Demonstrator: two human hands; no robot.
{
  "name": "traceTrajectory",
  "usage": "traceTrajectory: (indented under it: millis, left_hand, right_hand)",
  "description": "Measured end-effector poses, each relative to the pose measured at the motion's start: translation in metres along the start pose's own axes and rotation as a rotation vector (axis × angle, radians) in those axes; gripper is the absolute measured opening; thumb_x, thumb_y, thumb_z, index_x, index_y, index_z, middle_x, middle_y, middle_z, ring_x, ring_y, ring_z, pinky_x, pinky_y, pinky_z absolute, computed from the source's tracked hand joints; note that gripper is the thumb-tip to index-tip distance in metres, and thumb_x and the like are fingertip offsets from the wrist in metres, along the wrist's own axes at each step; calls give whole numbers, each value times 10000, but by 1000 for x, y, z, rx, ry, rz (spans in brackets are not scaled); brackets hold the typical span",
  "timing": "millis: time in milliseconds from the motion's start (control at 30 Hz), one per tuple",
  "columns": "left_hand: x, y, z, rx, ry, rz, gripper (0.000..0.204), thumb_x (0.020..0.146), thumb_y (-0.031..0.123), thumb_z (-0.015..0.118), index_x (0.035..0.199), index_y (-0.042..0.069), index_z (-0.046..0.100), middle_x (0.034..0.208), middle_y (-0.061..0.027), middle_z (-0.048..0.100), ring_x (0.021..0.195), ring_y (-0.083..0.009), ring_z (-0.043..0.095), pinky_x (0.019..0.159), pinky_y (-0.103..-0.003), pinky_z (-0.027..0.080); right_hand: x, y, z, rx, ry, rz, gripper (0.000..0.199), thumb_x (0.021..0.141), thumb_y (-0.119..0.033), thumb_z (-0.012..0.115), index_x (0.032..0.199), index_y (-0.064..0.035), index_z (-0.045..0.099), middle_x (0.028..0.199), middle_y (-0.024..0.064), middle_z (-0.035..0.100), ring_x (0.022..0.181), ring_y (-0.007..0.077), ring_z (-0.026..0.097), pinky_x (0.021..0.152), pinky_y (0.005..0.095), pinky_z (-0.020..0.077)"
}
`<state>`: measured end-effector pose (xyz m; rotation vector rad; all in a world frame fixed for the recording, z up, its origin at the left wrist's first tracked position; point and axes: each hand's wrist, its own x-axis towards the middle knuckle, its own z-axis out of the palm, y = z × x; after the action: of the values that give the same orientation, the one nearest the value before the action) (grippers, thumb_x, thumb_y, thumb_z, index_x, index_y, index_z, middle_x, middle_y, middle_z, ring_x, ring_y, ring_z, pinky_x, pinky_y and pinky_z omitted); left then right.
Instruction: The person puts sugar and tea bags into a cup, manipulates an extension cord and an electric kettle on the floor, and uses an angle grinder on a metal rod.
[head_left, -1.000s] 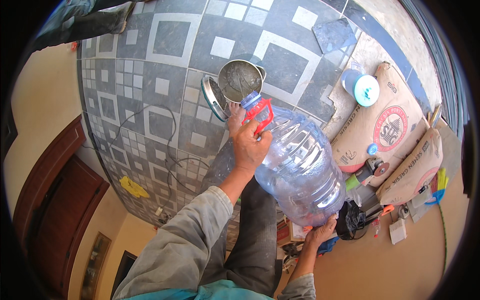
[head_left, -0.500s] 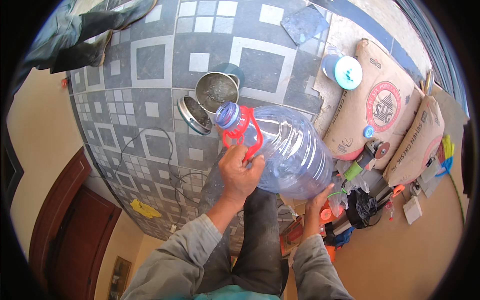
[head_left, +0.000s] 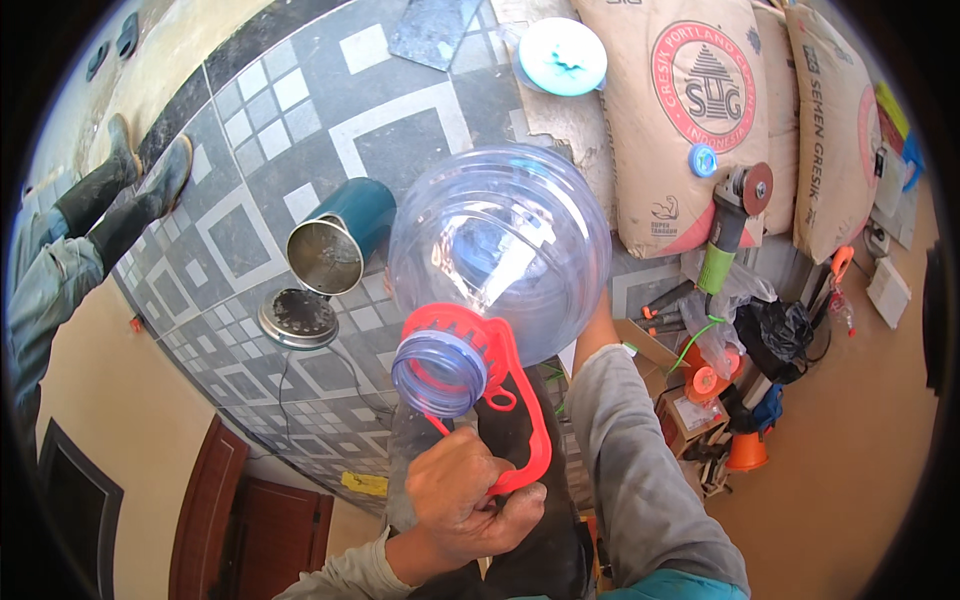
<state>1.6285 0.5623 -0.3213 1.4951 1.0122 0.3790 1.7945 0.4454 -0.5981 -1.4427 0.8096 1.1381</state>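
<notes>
A large clear plastic water bottle (head_left: 500,255) is tilted with its uncapped mouth facing me. My left hand (head_left: 465,495) is closed around the red carry handle (head_left: 540,430) at its neck. Reaching up along the bottle's right side, my right hand (head_left: 598,325) holds its body from behind; the bottle hides most of that hand, and only the wrist shows well. To the left, a teal metal tumbler (head_left: 365,215) stands or lies with its open, silvery mouth toward me. Its round lid (head_left: 298,318) is beside the mouth, hinged open or resting against it.
Cement bags (head_left: 690,130) lie at the right, bearing a blue cap (head_left: 703,160) and a green angle grinder (head_left: 735,215). A container with a pale turquoise lid (head_left: 562,57) stands beyond the bottle. Another person's legs (head_left: 75,230) are at the left. A cable (head_left: 285,390) trails over the tiles.
The bottle has swung from lying sideways to pointing its mouth toward me, away from the tumbler. My left hand has drawn nearer; my right has moved up behind the bottle. The view has shifted.
</notes>
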Motion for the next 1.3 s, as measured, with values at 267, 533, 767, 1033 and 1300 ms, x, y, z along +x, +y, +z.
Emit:
traceTrajectory:
  millis: [267, 533, 767, 1033, 1300]
  left_hand:
    - [16, 13, 45, 37, -78, -60, 233, 626, 62, 657, 628, 43, 424, 534, -2, 344, 459, -134, 312, 425, -287, 252]
    - [29, -31, 79, 249, -101, 198, 139, 706, 132, 670, 734, 13, 604, 566, -47, 408, 510, -189, 394, 486, -329, 329]
    - [16, -46, 74, 327, -85, 220, 245, 793, 196, 677, 1013, 90, 700, 884, -50, 580, 853, -264, 562, 778, -409, 465]
    - [-2, -46, 64, 393, 271, 198, 219, 786, 142, 650, 978, 38, 658, 1046, -117, 555, 1027, -327, 511, 903, -458, 427]
    - [-18, -43, 34, 216, 276, 139, 352, 640, -10, 658, 990, 23, 647, 1052, -120, 560, 1032, -327, 542, 911, -431, 445]
  right_hand:
    - [63, -56, -44, -565, 39, -380, 562, 935, -450, 554, 1271, 0, 545, 1219, 166, 594, 981, 212, 599, 763, 342, 516]
    - [77, -199, -44, -1564, 435, -939, 584, 908, -283, 584, 1413, -91, 361, 1437, 297, 307, 1116, 514, 531, 935, 529, 460]
    - [41, -204, -31, -1190, 200, -1040, 648, 850, -258, 693, 1398, -43, 422, 1196, 191, 565, 902, 293, 621, 767, 419, 508]
    - [-204, -166, 84, -1395, -824, -1390, 658, 707, -162, 794, 1289, -21, 525, 1151, 160, 582, 878, 293, 561, 779, 394, 482]
    - [-241, -149, 119, -1919, -884, -1405, 609, 721, -67, 716, 1286, -5, 497, 1179, 189, 521, 977, 356, 510, 865, 440, 450]
